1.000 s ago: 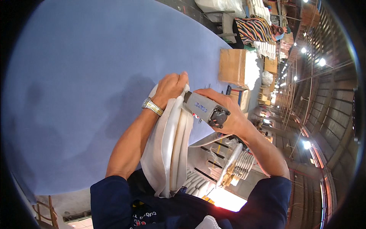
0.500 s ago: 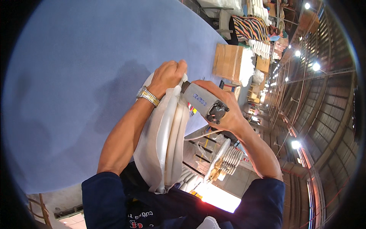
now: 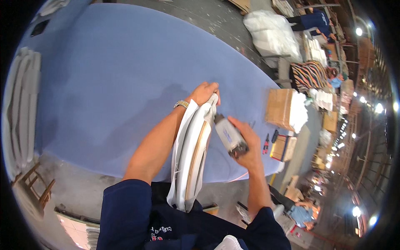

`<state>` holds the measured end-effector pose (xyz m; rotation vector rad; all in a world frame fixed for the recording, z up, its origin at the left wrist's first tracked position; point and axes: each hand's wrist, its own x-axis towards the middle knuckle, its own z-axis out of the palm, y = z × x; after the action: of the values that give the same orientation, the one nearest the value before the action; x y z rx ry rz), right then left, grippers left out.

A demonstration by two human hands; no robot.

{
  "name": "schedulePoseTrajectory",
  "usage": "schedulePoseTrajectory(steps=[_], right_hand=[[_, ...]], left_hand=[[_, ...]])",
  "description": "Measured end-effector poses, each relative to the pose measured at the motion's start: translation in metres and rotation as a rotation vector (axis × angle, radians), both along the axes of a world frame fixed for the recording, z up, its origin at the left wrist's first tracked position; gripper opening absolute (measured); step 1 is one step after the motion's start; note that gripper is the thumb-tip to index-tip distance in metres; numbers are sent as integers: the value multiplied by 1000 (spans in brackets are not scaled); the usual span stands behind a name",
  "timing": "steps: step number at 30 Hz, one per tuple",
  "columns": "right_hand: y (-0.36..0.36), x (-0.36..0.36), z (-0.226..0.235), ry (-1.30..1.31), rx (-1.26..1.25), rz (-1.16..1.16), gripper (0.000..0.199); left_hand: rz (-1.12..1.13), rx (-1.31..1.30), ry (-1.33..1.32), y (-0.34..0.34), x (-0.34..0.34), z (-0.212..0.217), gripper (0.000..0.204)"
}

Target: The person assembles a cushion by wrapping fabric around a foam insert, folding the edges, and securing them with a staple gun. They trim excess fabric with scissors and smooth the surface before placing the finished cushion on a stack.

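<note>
A padded seat cushion (image 3: 183,166) stands on edge between my arms, its pale fabric cover loose around white padding and a thin tan board edge. My left hand (image 3: 205,93), with a watch at the wrist, is closed on the fabric at the cushion's far end. In my right hand (image 3: 249,146) is a grey power stapler (image 3: 228,134), slightly blurred. Its dark nose points at the cushion's far right side, close to the cover; I cannot tell whether it touches. Part of my right hand's grip is hidden behind the stapler's body.
Under my hands spreads a large blue table (image 3: 125,54). Pale padded pieces (image 3: 23,108) are stacked at its left end. At the right are a cardboard box (image 3: 278,107), red-handled pliers (image 3: 266,143) and a small open box (image 3: 283,148). Other people work beyond the table.
My view has shifted, showing more of the table and its left end. The stapler's nose has drawn back a little from the cushion's edge. Both hands keep their grips.
</note>
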<state>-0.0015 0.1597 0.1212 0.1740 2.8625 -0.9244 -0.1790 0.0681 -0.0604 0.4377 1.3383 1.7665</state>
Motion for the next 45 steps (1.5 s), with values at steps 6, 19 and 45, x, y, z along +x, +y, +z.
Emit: schedulePoseTrajectory(steps=[6,19,45], right_hand=[[23,126,-111,-7,-135,-517,69],[66,68,6,699,-300,-111,38],[48,-22,26,1143,-320,-403,29]], left_hand=[[286,188,134,-54,2,112,63],[117,327,906,-93,108,290,56],[680,-114,1266,-54,145,222,53]])
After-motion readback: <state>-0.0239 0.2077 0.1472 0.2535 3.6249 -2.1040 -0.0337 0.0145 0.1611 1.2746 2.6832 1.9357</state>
